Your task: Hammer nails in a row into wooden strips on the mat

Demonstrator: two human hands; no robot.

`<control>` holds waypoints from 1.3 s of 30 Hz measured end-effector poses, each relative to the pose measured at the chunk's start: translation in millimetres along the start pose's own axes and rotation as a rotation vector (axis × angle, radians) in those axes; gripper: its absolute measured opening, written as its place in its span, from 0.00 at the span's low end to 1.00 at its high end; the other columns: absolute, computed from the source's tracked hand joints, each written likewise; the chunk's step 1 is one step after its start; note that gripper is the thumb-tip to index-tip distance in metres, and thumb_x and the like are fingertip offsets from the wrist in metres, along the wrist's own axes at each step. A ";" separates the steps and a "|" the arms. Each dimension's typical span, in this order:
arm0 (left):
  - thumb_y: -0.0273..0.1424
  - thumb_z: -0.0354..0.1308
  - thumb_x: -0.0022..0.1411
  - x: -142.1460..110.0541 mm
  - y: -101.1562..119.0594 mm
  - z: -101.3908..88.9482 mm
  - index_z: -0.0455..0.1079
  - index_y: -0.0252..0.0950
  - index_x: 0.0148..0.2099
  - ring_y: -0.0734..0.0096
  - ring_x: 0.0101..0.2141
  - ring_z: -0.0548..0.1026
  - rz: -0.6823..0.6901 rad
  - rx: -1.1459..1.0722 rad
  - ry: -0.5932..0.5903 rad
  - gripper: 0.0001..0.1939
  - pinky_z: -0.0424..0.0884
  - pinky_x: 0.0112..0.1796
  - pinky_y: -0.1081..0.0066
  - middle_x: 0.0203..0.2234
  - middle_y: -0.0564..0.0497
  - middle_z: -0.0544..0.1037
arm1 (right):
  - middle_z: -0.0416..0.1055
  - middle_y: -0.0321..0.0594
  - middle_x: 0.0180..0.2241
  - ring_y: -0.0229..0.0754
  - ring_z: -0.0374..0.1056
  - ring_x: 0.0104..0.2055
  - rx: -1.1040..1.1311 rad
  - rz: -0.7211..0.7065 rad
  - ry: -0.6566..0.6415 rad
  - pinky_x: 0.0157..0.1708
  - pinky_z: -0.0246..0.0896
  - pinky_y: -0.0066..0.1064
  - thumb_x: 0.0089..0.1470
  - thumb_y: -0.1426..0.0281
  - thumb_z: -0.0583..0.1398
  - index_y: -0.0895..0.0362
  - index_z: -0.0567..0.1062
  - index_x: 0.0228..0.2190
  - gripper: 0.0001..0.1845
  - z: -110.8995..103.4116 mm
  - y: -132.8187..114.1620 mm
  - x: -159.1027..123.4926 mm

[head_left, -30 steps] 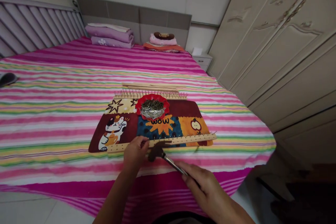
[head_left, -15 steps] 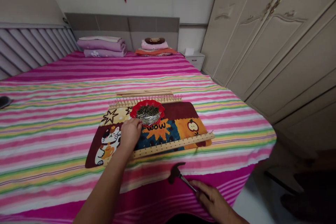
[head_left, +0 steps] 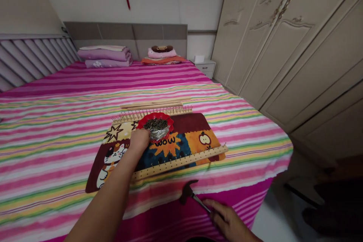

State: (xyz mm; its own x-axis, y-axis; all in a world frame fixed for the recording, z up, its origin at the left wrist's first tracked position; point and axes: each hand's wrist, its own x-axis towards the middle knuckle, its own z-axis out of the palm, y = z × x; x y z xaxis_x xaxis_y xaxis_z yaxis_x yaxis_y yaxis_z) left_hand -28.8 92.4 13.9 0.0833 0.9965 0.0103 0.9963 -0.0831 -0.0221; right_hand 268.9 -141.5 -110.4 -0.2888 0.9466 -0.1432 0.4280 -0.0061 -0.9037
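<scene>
My left hand (head_left: 140, 139) is at the near left rim of a red scalloped bowl (head_left: 171, 129) of nails (head_left: 156, 125). Its fingers are curled together at the silvery nails, and what they pinch is hidden. In my right hand (head_left: 227, 218) is the handle of a claw hammer (head_left: 187, 191), its head over the near side of the bed. Between the hands lies a wooden strip (head_left: 181, 161) with a row of small holes or nails, on the front of a patterned mat (head_left: 187, 121). Behind the bowl, another wooden strip (head_left: 181, 110) bristles with upright nails.
More bare wooden strips (head_left: 151, 104) lie beyond the nailed one on the striped bedspread (head_left: 51, 128). Folded bedding (head_left: 104, 56) and a pillow pile (head_left: 162, 53) are by the headboard. A wardrobe (head_left: 272, 38) stands to the right, past the bed's edge.
The view has tilted up and shifted slightly right. My left hand has curled further over the bowl's rim, its fingers now less visible. The hammer stays in my right hand.
</scene>
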 end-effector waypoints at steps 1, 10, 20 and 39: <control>0.26 0.48 0.56 -1.0 -1.7 0.3 0.76 0.35 0.36 0.54 0.39 0.75 0.009 -0.008 0.009 0.15 0.64 0.37 0.64 0.35 0.38 0.79 | 0.78 0.39 0.37 0.45 0.73 0.36 0.002 0.003 0.001 0.38 0.68 0.31 0.57 0.66 0.53 0.52 0.73 0.48 0.18 0.1 -0.9 -0.3; 0.33 0.54 0.53 -21.5 -26.8 6.8 0.74 0.36 0.43 0.62 0.38 0.75 -0.199 -0.708 0.241 0.16 0.67 0.40 0.68 0.36 0.45 0.79 | 0.78 0.41 0.39 0.45 0.73 0.38 -0.015 -0.012 0.002 0.41 0.68 0.33 0.57 0.68 0.51 0.57 0.73 0.47 0.19 -0.4 -10.1 2.0; 0.45 0.66 0.34 -112.3 -25.0 36.8 0.71 0.35 0.30 0.76 0.22 0.69 -0.420 -1.446 0.078 0.23 0.64 0.25 0.75 0.20 0.54 0.74 | 0.76 0.48 0.46 0.49 0.71 0.48 -0.080 0.005 -0.001 0.48 0.65 0.37 0.57 0.63 0.51 0.59 0.73 0.49 0.23 -1.8 -8.9 1.5; 0.44 0.58 0.45 -132.8 -3.6 53.9 0.72 0.38 0.31 0.74 0.23 0.68 -0.429 -1.110 0.200 0.15 0.64 0.26 0.76 0.19 0.56 0.72 | 0.78 0.44 0.42 0.46 0.73 0.43 -0.096 0.042 -0.007 0.45 0.67 0.36 0.54 0.70 0.52 0.59 0.72 0.50 0.22 -1.1 -8.3 -1.1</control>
State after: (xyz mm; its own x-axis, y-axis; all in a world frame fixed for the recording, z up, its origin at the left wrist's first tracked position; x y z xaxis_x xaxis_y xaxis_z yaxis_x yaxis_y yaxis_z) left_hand -44.6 -39.0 -41.3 -0.3548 0.9342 -0.0366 0.4110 0.1910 0.8914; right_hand 266.6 -142.1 -102.3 -0.2745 0.9440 -0.1832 0.5197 -0.0147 -0.8543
